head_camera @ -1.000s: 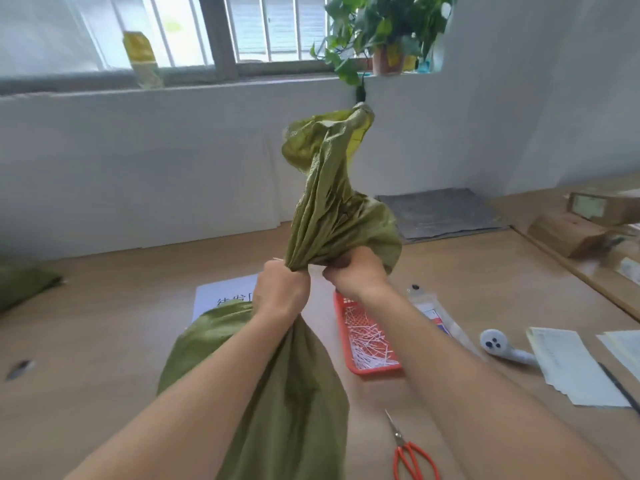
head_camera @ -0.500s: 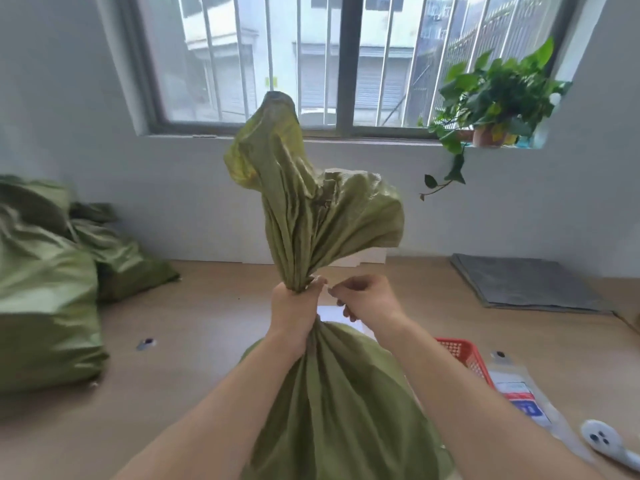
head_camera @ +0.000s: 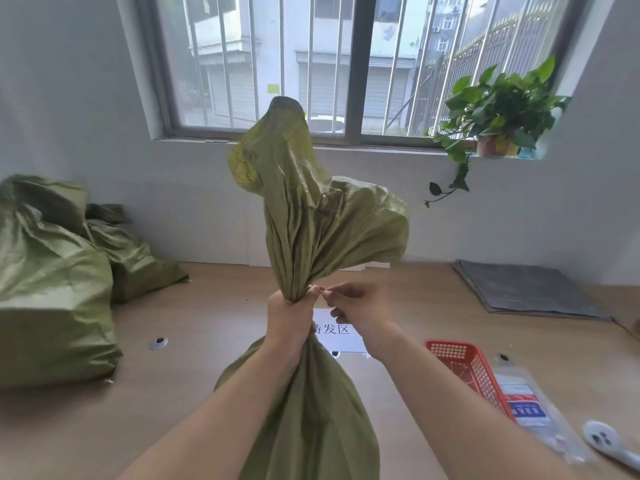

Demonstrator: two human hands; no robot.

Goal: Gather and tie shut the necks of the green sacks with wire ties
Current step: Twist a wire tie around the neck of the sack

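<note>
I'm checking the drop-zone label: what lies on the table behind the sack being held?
A white printed sheet lies behind the sack; the left hand and sack cover its left part.

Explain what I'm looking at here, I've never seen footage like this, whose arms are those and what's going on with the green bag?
There is no machine here: these are a person's two bare arms, filmed by one wide-angle camera worn on the head, looking forward and down. The left hand grips the gathered neck of a green sack that stands on a wooden table. The right hand is beside the neck with fingertips pinched together; whether they hold anything is too small to tell. On the table lie more green sacks at the left, a red basket, a clear plastic packet, a white printed sheet and a grey mat. A potted plant sits on the windowsill.
</note>
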